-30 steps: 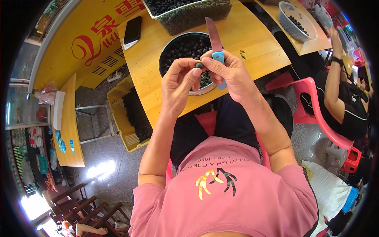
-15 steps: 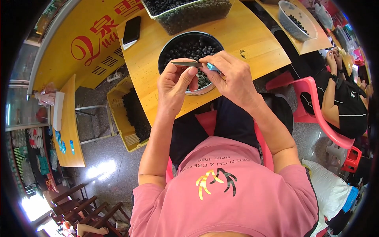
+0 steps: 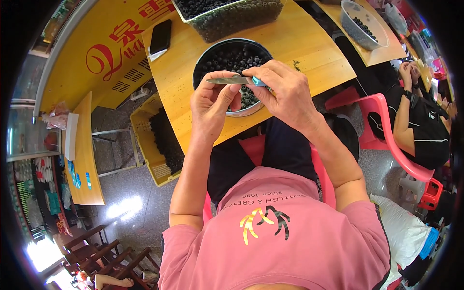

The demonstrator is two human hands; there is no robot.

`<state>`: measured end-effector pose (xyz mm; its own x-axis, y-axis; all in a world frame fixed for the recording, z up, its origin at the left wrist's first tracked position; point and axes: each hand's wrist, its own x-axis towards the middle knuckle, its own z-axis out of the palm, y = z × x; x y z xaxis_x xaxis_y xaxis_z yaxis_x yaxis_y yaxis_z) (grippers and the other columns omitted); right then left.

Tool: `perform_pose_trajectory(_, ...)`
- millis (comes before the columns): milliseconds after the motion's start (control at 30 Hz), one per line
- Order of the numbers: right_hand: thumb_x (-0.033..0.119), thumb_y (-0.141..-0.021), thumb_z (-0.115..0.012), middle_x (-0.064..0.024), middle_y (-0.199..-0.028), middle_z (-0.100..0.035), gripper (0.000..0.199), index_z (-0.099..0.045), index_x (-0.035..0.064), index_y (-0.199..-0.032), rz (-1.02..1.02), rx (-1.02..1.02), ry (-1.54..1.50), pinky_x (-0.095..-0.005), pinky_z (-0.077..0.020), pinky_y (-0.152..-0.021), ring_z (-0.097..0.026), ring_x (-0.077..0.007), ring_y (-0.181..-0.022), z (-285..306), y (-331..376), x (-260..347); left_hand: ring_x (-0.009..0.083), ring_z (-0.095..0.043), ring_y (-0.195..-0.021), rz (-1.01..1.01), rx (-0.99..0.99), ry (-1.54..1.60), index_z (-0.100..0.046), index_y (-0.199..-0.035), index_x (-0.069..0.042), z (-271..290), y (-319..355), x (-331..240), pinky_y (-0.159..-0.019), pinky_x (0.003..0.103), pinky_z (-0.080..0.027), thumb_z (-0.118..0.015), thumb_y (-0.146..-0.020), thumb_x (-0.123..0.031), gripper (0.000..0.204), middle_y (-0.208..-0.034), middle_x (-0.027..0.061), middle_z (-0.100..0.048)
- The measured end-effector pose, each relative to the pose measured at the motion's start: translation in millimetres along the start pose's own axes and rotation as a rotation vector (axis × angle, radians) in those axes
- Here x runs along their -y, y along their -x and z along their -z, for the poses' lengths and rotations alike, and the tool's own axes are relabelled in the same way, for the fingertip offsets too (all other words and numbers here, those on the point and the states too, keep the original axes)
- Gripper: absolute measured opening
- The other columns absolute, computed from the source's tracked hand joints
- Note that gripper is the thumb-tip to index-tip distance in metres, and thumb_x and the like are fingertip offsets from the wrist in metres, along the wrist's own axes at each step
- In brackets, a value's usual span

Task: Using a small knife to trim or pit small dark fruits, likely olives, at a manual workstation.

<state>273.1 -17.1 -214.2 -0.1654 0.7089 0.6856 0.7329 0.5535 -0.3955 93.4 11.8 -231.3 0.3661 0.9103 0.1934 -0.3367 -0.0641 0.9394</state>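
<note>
My right hand point(image 3: 289, 92) is closed round the light-blue handle of a small knife point(image 3: 224, 80). Its blade points left and lies over the thumb and fingertips of my left hand point(image 3: 210, 106). The left fingers are pinched together, and whatever they hold is hidden behind them and the blade. Both hands are above the near part of a round, dark-lined bowl point(image 3: 242, 113). Inside it are many small dark round fruits or nuts point(image 3: 232, 59), with paler, ring-like ones towards the near side, partly covered by my hands.
The bowl stands on a wooden table point(image 3: 314, 58). Beyond it is a clear rectangular tub point(image 3: 237, 23) full of dark pieces, with a phone point(image 3: 160, 36) to its left. A yellow crate point(image 3: 147, 140) sits on the floor at left. Another person point(image 3: 415, 113) sits at right beside a pink chair point(image 3: 386, 125).
The knife blade has tilted, so more of its flat face shows. Both hands have shifted very slightly and remain over the bowl.
</note>
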Motion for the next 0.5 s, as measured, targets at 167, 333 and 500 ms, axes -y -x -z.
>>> perform_pose_trajectory(167, 0.011, -0.082, -0.070, -0.0087, -0.080, -0.064, 0.017, -0.068, 0.0058, -0.098, 0.003, -0.002, -0.010, -0.0350, -0.0498, -0.061, -0.063, -0.0263, -0.072, -2, 0, -1, 0.0072, -0.054, -0.064, -0.006, -0.008, -0.011, -0.058, -0.106, -0.001, 1, 1, -3, -0.057, 0.020, -0.044, -0.063, -0.093, -0.008, 0.016, -0.077, 0.0021, -0.060)
perform_pose_trajectory(333, 0.012, -0.084, -0.069, -0.0108, -0.082, -0.065, 0.015, -0.068, 0.0039, -0.096, -0.108, 0.050, 0.045, -0.0336, -0.0496, -0.061, -0.063, -0.0272, -0.070, -9, 5, -16, 0.0094, -0.057, -0.060, 0.061, 0.004, 0.078, -0.061, -0.102, 0.002, -7, 14, -25, -0.055, 0.021, -0.045, -0.064, -0.092, -0.009, 0.015, -0.077, 0.0033, -0.063)
perform_pose_trajectory(500, 0.020, -0.089, -0.069, -0.0017, -0.075, -0.062, 0.021, -0.066, 0.0004, -0.093, -0.394, -0.008, -0.556, -0.0233, -0.0445, -0.060, -0.056, -0.0075, -0.066, -2, -9, 11, 0.0096, -0.059, -0.061, 0.085, -0.088, 0.074, -0.064, -0.104, 0.003, 6, 8, -6, -0.054, 0.021, -0.047, -0.067, -0.090, -0.010, 0.019, -0.079, 0.0044, -0.065)
